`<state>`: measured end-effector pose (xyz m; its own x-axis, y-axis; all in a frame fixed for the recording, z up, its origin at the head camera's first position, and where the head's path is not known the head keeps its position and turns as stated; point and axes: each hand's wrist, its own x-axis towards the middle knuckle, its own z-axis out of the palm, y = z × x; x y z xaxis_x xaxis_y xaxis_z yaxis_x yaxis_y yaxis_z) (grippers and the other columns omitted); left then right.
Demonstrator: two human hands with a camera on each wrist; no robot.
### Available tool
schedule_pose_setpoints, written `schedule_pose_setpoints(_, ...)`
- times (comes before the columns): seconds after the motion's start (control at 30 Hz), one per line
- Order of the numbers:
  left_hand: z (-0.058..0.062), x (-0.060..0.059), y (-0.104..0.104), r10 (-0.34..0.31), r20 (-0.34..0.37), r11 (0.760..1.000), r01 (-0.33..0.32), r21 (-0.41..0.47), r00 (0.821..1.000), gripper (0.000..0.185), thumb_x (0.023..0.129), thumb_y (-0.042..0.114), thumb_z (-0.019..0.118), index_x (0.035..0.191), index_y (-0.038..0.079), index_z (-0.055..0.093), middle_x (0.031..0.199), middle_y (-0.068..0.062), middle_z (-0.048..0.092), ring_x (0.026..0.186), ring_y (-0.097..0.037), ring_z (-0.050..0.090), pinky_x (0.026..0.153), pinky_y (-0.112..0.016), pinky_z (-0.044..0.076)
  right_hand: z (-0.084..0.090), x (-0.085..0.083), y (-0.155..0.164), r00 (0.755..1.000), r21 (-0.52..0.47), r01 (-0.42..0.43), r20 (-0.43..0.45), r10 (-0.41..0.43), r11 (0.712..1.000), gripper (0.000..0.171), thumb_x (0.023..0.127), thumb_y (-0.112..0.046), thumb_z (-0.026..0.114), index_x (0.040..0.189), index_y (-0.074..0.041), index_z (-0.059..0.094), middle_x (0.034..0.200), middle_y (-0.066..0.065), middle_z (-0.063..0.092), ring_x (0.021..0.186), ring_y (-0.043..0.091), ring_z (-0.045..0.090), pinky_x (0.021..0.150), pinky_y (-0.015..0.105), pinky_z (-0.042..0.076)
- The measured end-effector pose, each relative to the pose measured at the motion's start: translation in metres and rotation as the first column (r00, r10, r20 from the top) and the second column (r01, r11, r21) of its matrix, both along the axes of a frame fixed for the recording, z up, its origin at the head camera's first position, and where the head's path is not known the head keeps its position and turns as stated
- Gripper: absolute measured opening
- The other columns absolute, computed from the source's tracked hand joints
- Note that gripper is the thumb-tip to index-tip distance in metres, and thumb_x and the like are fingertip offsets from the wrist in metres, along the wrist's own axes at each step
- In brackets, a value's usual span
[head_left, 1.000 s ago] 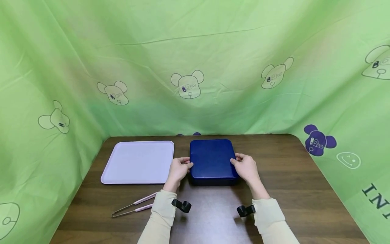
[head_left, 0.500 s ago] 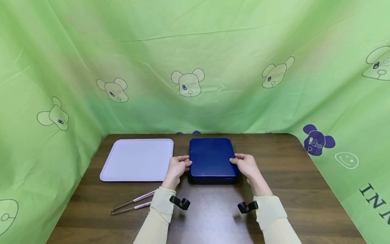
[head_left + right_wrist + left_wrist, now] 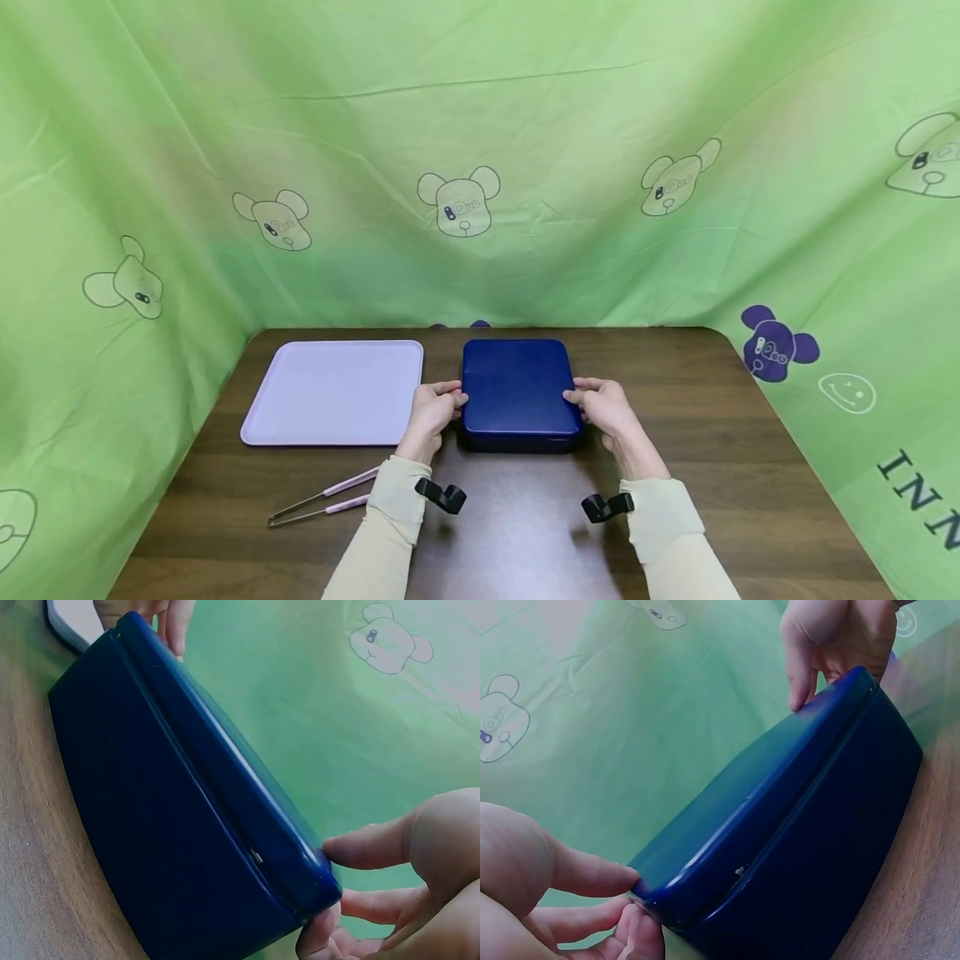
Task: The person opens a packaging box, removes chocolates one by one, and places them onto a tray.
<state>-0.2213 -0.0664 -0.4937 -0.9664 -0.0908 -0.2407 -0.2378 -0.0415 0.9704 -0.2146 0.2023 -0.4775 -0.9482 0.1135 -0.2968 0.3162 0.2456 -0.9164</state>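
A dark blue box (image 3: 517, 387) with a rounded lid stands on the brown table (image 3: 712, 433), near its middle. My left hand (image 3: 433, 411) pinches the lid's left edge, thumb on top and fingers under the rim. My right hand (image 3: 606, 408) does the same on the right edge. In the left wrist view my left hand (image 3: 547, 892) holds the lid's near corner of the box (image 3: 802, 847), with the right hand (image 3: 840, 637) at the far end. The right wrist view shows the right hand (image 3: 420, 877) at the corner of the box (image 3: 172, 802).
A lavender tray (image 3: 333, 392) lies flat just left of the box. Pink-handled tongs (image 3: 318, 500) lie at the front left, near my left sleeve. A green cloth with bear prints (image 3: 457, 204) walls in the table at the back and on both sides.
Both hands stay on the lid's two sides and the box keeps its place. Only the head view has drifted slightly.
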Motion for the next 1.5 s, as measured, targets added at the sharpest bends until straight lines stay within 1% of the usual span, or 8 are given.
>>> schedule_pose_setpoints(0.13,0.001,-0.001,0.000,-0.003,0.015,1.000,0.003,0.000,1.000,0.032,0.086,-0.008,0.066,0.118,-0.011,0.067,0.104,-0.015,0.070,0.066,-0.012,0.057,0.066,-0.026,0.052,0.002,0.001,-0.001,1.000,-0.018,0.000,0.002,0.000,1.000,0.052,0.095,-0.007,0.065,0.140,0.012,0.048,0.105,0.005,0.061,0.070,0.011,0.054,0.065,0.028,0.048)
schedule_pose_setpoints(0.3,0.002,-0.002,-0.001,0.008,0.018,1.000,-0.008,0.002,1.000,0.032,0.086,-0.008,0.066,0.118,-0.011,0.067,0.094,-0.009,0.068,0.066,-0.013,0.056,0.065,-0.025,0.051,0.003,0.001,0.000,1.000,-0.059,-0.013,0.012,0.014,0.998,0.053,0.095,-0.006,0.065,0.141,0.013,0.046,0.090,-0.001,0.061,0.068,0.010,0.054,0.064,0.026,0.048)
schedule_pose_setpoints(0.47,0.003,-0.001,-0.001,0.005,0.032,1.000,-0.005,0.021,0.999,0.033,0.086,-0.007,0.066,0.119,-0.011,0.067,0.096,-0.010,0.067,0.070,-0.012,0.057,0.067,-0.026,0.051,0.003,0.001,0.002,1.000,-0.088,-0.020,0.008,0.021,0.996,0.053,0.095,-0.006,0.065,0.140,0.013,0.046,0.082,-0.004,0.058,0.068,0.009,0.052,0.063,0.024,0.047)
schedule_pose_setpoints(0.6,0.003,-0.001,-0.003,-0.030,0.054,1.000,0.030,0.011,0.998,0.034,0.087,-0.006,0.066,0.121,-0.010,0.066,0.095,-0.009,0.065,0.071,-0.011,0.059,0.068,-0.026,0.053,0.002,0.001,0.005,0.999,-0.096,-0.045,0.013,0.047,0.994,0.053,0.094,-0.005,0.064,0.139,0.015,0.045,0.083,-0.004,0.059,0.069,0.008,0.055,0.062,0.022,0.049)
schedule_pose_setpoints(0.83,0.006,-0.018,-0.012,-0.111,0.134,0.993,0.105,0.050,0.985,0.036,0.090,-0.003,0.066,0.124,-0.010,0.062,0.084,-0.003,0.065,0.066,-0.009,0.059,0.059,-0.020,0.052,0.004,-0.013,0.011,0.993,-0.167,-0.090,0.055,0.101,0.982,0.053,0.096,-0.004,0.062,0.142,0.013,0.043,0.082,-0.005,0.062,0.073,0.007,0.058,0.066,0.023,0.053)
schedule_pose_setpoints(1.07,0.009,-0.035,-0.015,-0.156,0.178,0.986,0.143,0.084,0.972,0.034,0.091,-0.004,0.066,0.125,-0.010,0.063,0.084,-0.002,0.063,0.065,-0.010,0.059,0.063,-0.022,0.055,0.007,-0.030,0.013,0.994,-0.199,-0.087,0.047,0.098,0.976,0.053,0.097,-0.005,0.061,0.143,0.013,0.042,0.081,-0.009,0.062,0.071,0.004,0.058,0.065,0.022,0.052)
schedule_pose_setpoints(1.33,0.007,-0.037,-0.013,-0.131,0.186,0.989,0.116,0.090,0.974,0.034,0.091,-0.004,0.066,0.125,-0.009,0.063,0.083,-0.001,0.064,0.063,-0.007,0.059,0.061,-0.020,0.053,0.000,-0.034,0.014,0.993,-0.222,-0.080,0.063,0.096,0.972,0.056,0.096,-0.004,0.063,0.144,0.012,0.041,0.085,-0.008,0.063,0.075,0.005,0.058,0.067,0.022,0.052)
schedule_pose_setpoints(1.5,0.009,-0.036,-0.013,-0.134,0.198,0.988,0.116,0.103,0.971,0.034,0.092,-0.004,0.066,0.125,-0.006,0.063,0.081,0.000,0.063,0.062,-0.006,0.058,0.060,-0.020,0.052,0.003,-0.034,0.015,0.993,-0.229,-0.081,0.070,0.099,0.970,0.059,0.094,-0.003,0.064,0.146,0.011,0.040,0.084,-0.009,0.064,0.076,0.005,0.058,0.068,0.023,0.051)
